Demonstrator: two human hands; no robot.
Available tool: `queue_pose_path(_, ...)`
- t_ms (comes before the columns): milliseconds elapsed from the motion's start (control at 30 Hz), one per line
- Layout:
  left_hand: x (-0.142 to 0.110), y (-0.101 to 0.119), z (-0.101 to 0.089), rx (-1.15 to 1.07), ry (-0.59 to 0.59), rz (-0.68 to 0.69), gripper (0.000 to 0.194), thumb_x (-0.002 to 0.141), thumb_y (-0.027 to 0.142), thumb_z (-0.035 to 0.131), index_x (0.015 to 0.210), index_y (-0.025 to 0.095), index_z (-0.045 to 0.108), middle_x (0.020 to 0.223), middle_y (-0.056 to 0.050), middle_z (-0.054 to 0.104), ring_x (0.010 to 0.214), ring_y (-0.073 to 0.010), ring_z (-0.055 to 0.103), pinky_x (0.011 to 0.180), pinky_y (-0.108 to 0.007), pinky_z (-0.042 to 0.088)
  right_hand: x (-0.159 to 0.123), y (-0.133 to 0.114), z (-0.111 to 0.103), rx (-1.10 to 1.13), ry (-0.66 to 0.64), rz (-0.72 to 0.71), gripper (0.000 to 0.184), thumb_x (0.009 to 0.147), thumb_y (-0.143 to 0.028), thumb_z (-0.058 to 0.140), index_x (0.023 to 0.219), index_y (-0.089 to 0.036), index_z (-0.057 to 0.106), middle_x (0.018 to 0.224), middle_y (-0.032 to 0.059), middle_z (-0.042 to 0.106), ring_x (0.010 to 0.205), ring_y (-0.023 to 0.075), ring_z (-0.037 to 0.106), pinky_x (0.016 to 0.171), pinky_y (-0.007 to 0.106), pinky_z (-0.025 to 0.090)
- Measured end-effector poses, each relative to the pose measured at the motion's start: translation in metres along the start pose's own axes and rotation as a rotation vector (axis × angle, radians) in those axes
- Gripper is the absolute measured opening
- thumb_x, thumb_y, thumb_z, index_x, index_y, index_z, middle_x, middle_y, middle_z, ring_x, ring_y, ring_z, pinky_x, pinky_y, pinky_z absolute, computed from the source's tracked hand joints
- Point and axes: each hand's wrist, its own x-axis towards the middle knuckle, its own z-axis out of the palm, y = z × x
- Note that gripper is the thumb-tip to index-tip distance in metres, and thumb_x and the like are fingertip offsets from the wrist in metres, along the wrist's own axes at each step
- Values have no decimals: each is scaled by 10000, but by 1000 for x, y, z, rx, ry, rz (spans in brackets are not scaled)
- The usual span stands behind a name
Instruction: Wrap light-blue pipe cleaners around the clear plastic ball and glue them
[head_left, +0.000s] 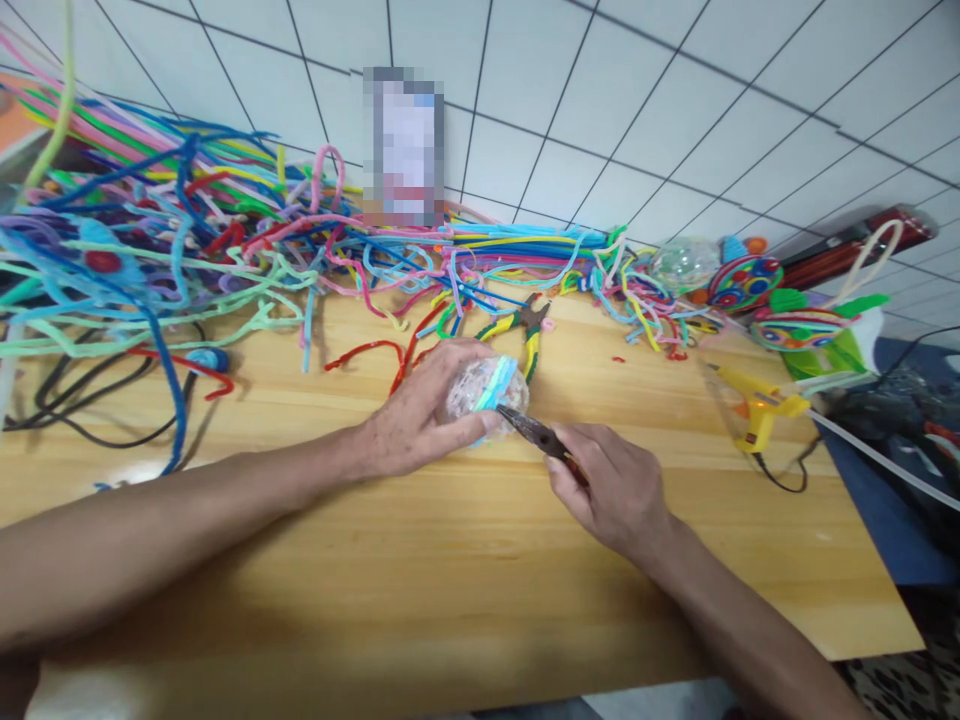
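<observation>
My left hand is wrapped round a clear glittery ball with a light blue pipe cleaner round it, just above the wooden table. My right hand grips dark pliers. The plier tips touch the ball at its lower right side. A second pair of pliers with yellow-green handles lies on the table just behind the ball.
A big tangle of coloured pipe cleaners covers the back left of the table. At the right stand finished wrapped balls, another clear ball and a yellow glue gun with its cable. Black cables lie at far left.
</observation>
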Motion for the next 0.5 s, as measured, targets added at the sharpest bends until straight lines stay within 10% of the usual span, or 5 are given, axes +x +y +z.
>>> queue_pose_path(500,0,2,-1,7,7,-4,580,1016,399,740,1528,279,497,1506,-139,598,1416,-314,610,1233,-531,514,2,-2,-4,-13,-8,14,177,1042,-161,591,1214,-146,626,910,78,803,777,198,746,726,301,578)
